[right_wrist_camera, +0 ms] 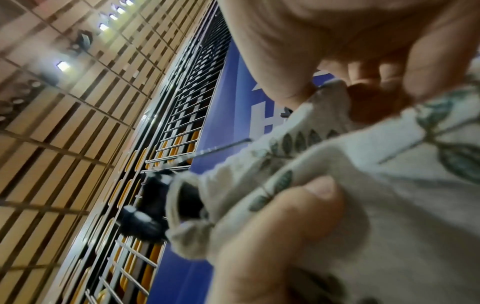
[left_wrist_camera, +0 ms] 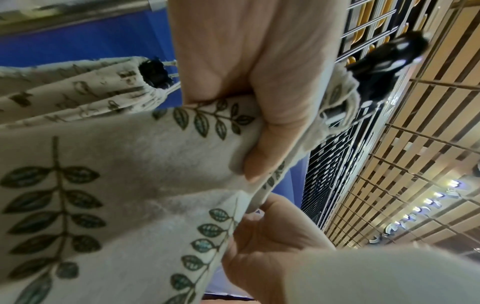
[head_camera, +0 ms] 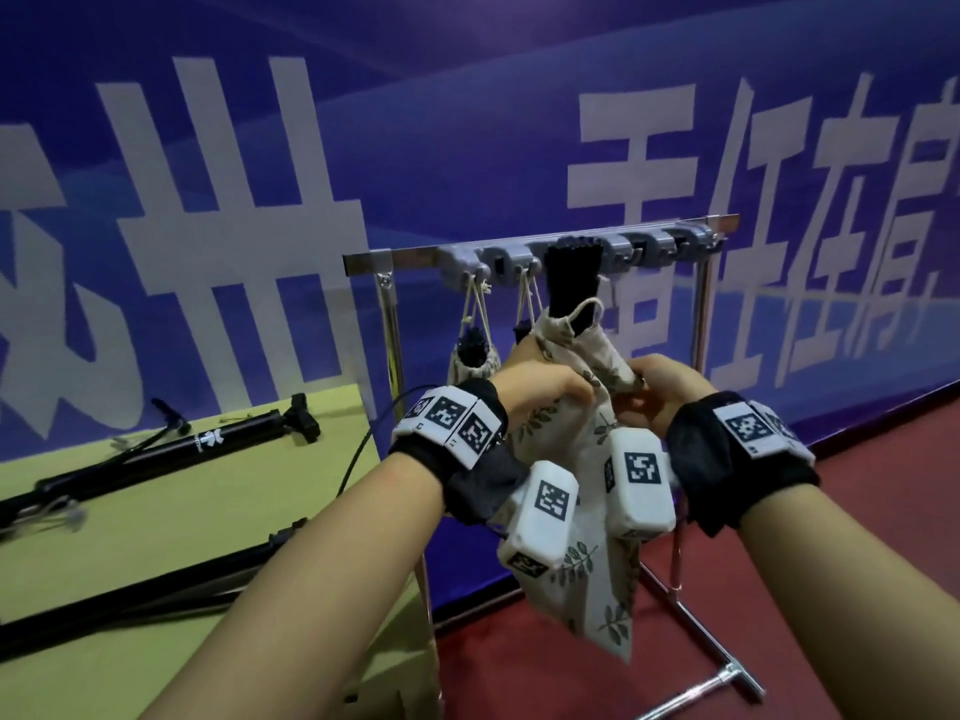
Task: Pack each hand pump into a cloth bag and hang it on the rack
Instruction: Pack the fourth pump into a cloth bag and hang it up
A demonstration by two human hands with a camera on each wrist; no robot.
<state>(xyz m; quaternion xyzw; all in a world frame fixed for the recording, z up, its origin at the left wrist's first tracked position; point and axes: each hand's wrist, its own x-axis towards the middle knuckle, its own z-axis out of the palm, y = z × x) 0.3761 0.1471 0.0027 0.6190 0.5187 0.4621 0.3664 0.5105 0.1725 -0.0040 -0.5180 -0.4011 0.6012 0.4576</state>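
Both hands hold a cream cloth bag (head_camera: 582, 407) printed with green leaves, up in front of the rack (head_camera: 545, 241). My left hand (head_camera: 550, 389) grips its left side and my right hand (head_camera: 652, 384) pinches its right side near the neck. A black hand pump (head_camera: 569, 278) sticks out of the bag's mouth, its handle up by the hooks. In the left wrist view my left hand (left_wrist_camera: 262, 123) clamps the cloth bag (left_wrist_camera: 116, 164), with the pump handle (left_wrist_camera: 387, 67) beyond. In the right wrist view my right hand (right_wrist_camera: 298, 216) squeezes the fabric beside the pump handle (right_wrist_camera: 148, 216).
Two packed bags (head_camera: 472, 350) hang from grey hooks at the rack's left end; free hooks (head_camera: 670, 241) lie to the right. Two more black pumps (head_camera: 171, 449) lie on the green table (head_camera: 249, 501) at left. Red floor and a blue banner wall are behind.
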